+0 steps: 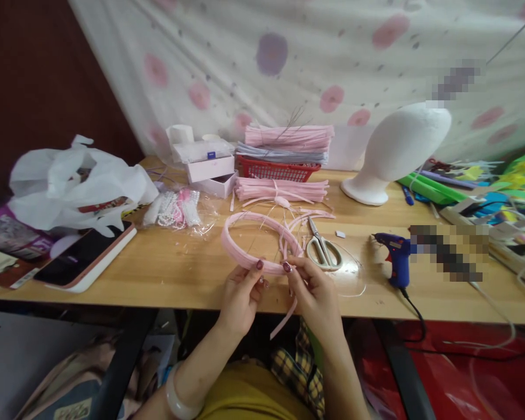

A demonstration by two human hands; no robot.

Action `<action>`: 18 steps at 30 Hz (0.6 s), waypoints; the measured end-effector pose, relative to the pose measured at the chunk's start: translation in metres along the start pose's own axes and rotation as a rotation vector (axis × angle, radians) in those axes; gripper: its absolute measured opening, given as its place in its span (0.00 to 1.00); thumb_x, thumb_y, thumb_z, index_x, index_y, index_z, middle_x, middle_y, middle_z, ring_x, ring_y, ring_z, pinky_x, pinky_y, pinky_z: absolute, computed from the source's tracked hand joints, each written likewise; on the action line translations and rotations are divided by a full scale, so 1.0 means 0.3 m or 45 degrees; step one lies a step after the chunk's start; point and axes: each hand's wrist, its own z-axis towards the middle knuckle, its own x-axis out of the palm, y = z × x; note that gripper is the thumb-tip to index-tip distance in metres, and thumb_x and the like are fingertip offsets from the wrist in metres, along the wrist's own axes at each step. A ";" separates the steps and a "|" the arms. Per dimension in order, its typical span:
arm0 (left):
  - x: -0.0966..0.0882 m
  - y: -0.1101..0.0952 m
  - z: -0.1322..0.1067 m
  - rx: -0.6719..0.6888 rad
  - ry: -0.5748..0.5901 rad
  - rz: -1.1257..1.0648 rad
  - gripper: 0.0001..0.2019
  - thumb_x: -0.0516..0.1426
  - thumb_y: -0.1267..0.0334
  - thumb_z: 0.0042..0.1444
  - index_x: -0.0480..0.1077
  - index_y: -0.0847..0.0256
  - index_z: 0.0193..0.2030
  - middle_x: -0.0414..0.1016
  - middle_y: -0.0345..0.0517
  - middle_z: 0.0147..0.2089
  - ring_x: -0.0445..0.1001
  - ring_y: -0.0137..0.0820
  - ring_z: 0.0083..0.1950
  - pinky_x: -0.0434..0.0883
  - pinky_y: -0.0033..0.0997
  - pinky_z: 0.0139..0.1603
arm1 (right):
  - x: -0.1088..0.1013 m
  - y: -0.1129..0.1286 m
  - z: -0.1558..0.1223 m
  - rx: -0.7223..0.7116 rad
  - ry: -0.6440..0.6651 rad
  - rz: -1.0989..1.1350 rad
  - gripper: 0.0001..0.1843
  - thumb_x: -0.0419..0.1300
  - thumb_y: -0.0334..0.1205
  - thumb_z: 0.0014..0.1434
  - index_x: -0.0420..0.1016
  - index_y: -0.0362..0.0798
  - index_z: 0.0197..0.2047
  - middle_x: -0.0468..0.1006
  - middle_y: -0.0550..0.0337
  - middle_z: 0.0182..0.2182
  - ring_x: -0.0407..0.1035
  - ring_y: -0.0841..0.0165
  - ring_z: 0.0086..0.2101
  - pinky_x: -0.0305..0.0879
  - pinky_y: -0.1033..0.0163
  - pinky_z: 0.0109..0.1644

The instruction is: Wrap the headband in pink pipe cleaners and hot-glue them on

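Both hands hold a pink fabric-like hoop (237, 252) above the table's front edge. My left hand (241, 297) pinches its near side between thumb and fingers. My right hand (312, 289) grips the same near side a little to the right, with the thumb on top. A loose pink strip (284, 321) hangs below the right hand. Just behind the right hand lie scissors (324, 251) with pale handles, their blades pointing away. Thin pink strips and fine wires lie behind and partly inside the hoop's outline.
A blue glue gun (400, 259) stands at right, its cord running over the front edge. Behind are a white foam head (402, 154), a red basket (277, 169) and a bundle of pink strips (284, 190). At left lie a phone (85, 256) and a white plastic bag (79, 181).
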 end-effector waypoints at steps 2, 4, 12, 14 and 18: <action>-0.001 0.003 0.004 -0.006 -0.007 -0.014 0.17 0.76 0.60 0.30 0.79 0.64 0.27 0.73 0.35 0.20 0.68 0.18 0.21 0.69 0.17 0.24 | 0.002 0.010 -0.008 0.019 -0.003 0.049 0.11 0.57 0.47 0.65 0.72 0.48 0.38 0.65 0.68 0.21 0.60 0.74 0.21 0.55 0.70 0.24; -0.001 0.004 0.007 -0.002 -0.013 -0.020 0.18 0.76 0.60 0.30 0.79 0.64 0.28 0.72 0.34 0.19 0.67 0.18 0.21 0.69 0.17 0.24 | 0.004 0.022 -0.018 0.019 -0.003 0.084 0.11 0.58 0.47 0.65 0.71 0.48 0.37 0.66 0.68 0.21 0.60 0.74 0.21 0.56 0.70 0.24; 0.000 -0.006 0.006 -0.010 -0.060 -0.044 0.18 0.76 0.60 0.26 0.77 0.64 0.24 0.74 0.36 0.19 0.69 0.19 0.20 0.71 0.16 0.24 | -0.058 0.024 -0.035 -0.022 -0.063 -0.156 0.13 0.59 0.49 0.63 0.76 0.48 0.35 0.77 0.59 0.29 0.71 0.67 0.32 0.65 0.66 0.34; 0.003 -0.008 0.005 -0.011 -0.070 -0.058 0.18 0.76 0.61 0.26 0.77 0.64 0.23 0.73 0.36 0.19 0.69 0.18 0.20 0.72 0.16 0.24 | -0.121 0.013 -0.041 -0.012 -0.338 -0.236 0.15 0.61 0.51 0.61 0.76 0.47 0.33 0.78 0.58 0.31 0.71 0.65 0.33 0.65 0.63 0.38; 0.004 -0.008 0.003 0.001 -0.072 -0.070 0.18 0.76 0.61 0.26 0.77 0.65 0.24 0.75 0.37 0.20 0.69 0.18 0.21 0.73 0.16 0.24 | -0.286 -0.016 -0.050 0.014 -1.023 -0.370 0.21 0.64 0.57 0.56 0.75 0.46 0.29 0.75 0.58 0.25 0.68 0.66 0.28 0.63 0.61 0.37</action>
